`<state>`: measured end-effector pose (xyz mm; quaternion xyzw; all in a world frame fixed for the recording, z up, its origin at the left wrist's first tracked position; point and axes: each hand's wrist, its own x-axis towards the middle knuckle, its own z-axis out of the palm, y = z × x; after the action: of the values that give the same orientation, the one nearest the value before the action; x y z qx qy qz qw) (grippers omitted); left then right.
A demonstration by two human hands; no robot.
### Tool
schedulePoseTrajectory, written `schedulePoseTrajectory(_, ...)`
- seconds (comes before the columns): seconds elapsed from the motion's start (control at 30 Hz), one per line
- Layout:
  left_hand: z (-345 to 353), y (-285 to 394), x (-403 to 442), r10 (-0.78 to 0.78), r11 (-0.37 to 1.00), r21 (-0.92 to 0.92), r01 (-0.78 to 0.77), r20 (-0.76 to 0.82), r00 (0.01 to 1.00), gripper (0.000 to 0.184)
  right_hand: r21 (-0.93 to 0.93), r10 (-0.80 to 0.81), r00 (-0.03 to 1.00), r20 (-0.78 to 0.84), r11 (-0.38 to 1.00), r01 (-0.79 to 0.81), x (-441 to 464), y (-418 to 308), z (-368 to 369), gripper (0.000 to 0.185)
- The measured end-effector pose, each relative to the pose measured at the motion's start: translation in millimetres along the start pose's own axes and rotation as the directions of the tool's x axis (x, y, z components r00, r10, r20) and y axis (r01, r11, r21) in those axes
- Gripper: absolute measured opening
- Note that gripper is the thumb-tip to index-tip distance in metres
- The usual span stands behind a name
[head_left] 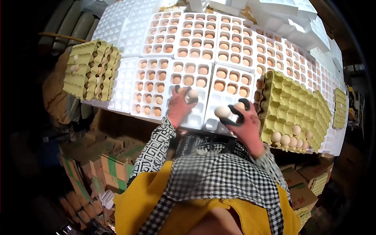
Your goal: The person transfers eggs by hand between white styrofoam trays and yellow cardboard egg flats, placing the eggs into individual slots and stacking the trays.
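My left hand (181,105), in a pink glove with dark fingertips, is closed around eggs (192,94) above a white foam tray (198,112) whose back rows hold eggs. My right hand (244,122), gloved alike, grips eggs (222,112) over the front of the neighbouring foam tray (212,102). That tray has eggs in its back two rows. Just right of my right hand is a stack of yellow pulp egg trays (296,105), with several eggs along the front of the top one.
More foam trays filled with eggs (197,35) stretch behind and to the right. Another stack of yellow pulp trays (84,72) stands at the left. White foam covers (288,15) lie at the back. Cardboard boxes (113,168) stand below the table's front edge.
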<state>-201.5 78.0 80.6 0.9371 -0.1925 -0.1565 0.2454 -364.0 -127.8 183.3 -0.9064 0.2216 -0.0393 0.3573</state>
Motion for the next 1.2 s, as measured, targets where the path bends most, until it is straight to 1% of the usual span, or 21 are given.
schedulePoseTrajectory(0.03,-4,3,-2,0.033,0.999,0.02,-0.033,0.007,0.999,0.073,-0.054,0.056,0.998,-0.036,0.997,-0.058,10,1,25,0.052)
schedulePoseTrajectory(0.13,-15,-23,2,0.149,0.937,-0.314,-0.155,-0.042,0.988,0.078,-0.393,0.097,0.993,-0.062,0.913,-0.114,28,11,71,0.055)
schedulePoseTrajectory(0.2,-22,-45,2,0.047,0.753,-0.652,-0.088,-0.08,0.996,0.063,-0.493,0.2,0.98,-0.017,0.851,-0.182,34,19,90,0.051)
schedulePoseTrajectory(0.27,-25,-71,10,-0.199,0.274,-0.956,0.108,0.054,0.979,0.05,-0.463,0.272,0.962,-0.023,0.85,-0.251,35,24,94,0.05)
schedulePoseTrajectory(0.33,-31,-74,21,-0.17,0.563,-0.824,-0.063,-0.191,0.967,0.041,-0.43,0.228,0.973,0.011,0.88,-0.202,33,41,97,0.054)
schedulePoseTrajectory(0.37,-30,-69,22,-0.031,0.688,-0.692,-0.218,-0.329,0.944,0.039,-0.413,0.216,0.976,0.027,0.891,-0.186,26,51,98,0.056)
schedulePoseTrajectory(0.4,-20,-71,29,0.092,0.754,-0.595,-0.279,-0.325,0.941,0.044,-0.396,0.206,0.978,0.033,0.901,-0.177,20,57,96,0.057)
schedulePoseTrajectory(0.43,-9,-80,38,0.273,0.911,-0.216,-0.351,-0.323,0.906,0.045,-0.276,0.136,0.988,-0.077,0.949,-0.152,19,52,89,0.056)
schedulePoseTrajectory(0.47,1,-90,43,0.434,0.898,0.198,-0.393,-0.253,0.865,0.046,-0.232,0.109,0.972,-0.208,0.96,-0.157,16,57,87,0.056)
schedulePoseTrajectory(0.5,7,-90,45,0.379,0.907,0.257,-0.332,-0.16,0.911,0.048,-0.215,0.048,0.949,-0.312,0.969,-0.12,16,64,84,0.055)
schedulePoseTrajectory(0.53,12,-90,47,0.356,0.914,0.262,-0.31,-0.151,0.922,0.046,-0.201,-0.012,0.911,-0.412,0.977,-0.078,19,72,80,0.055)
schedulePoseTrajectory(0.67,11,-92,47,0.408,0.904,0.229,-0.36,-0.216,0.887,0.048,-0.454,0.048,0.958,-0.283,0.873,-0.178,18,105,113,0.055)
schedulePoseTrajectory(0.73,6,-70,42,0.376,0.927,0.129,-0.353,-0.299,0.877,0.05,-0.426,-0.044,0.929,-0.368,0.896,-0.127,3,97,116,0.058)
schedulePoseTrajectory(0.8,9,-43,44,0.427,0.883,-0.069,-0.464,-0.29,0.856,0.048,-0.166,-0.087,0.96,-0.268,0.985,0.043,-12,43,34,0.058)
schedulePoseTrajectory(0.87,9,16,29,0.488,0.803,-0.241,-0.545,-0.261,0.833,0.047,-0.257,-0.157,0.84,-0.52,0.966,0.022,-43,45,-49,0.049)
schedulePoseTrajectory(0.9,11,50,20,0.555,0.741,-0.325,-0.588,-0.197,0.808,0.045,-0.153,-0.046,0.752,-0.658,0.985,-0.074,-53,65,-85,0.05)
schedulePoseTrajectory(0.93,5,99,9,0.678,0.638,-0.373,-0.674,-0.143,0.721,0.044,0.15,0.231,0.732,-0.641,0.973,-0.176,-59,77,-118,0.048)
schedulePoseTrajectory(1.0,21,177,-20,0.848,0.507,-0.345,-0.79,0.034,0.529,0.067,-0.463,0.372,0.843,-0.388,0.712,-0.528,-72,125,-152,0.052)
schedulePoseTrajectory(1.1,65,271,-67,0.948,0.315,-0.183,-0.931,0.095,0.302,0.068,-0.648,0.285,0.913,-0.29,0.644,-0.407,-67,149,-148,0.051)
schedulePoseTrajectory(1.17,102,299,-81,0.947,0.241,-0.008,-0.971,0.219,0.233,0.058,-0.022,0.297,0.879,-0.373,0.944,-0.328,-91,183,-168,0.049)
schedulePoseTrajectory(1.2,125,304,-82,0.946,0.198,0.076,-0.977,0.244,0.211,0.054,0.308,0.319,0.856,-0.406,0.93,-0.201,-100,198,-177,0.047)
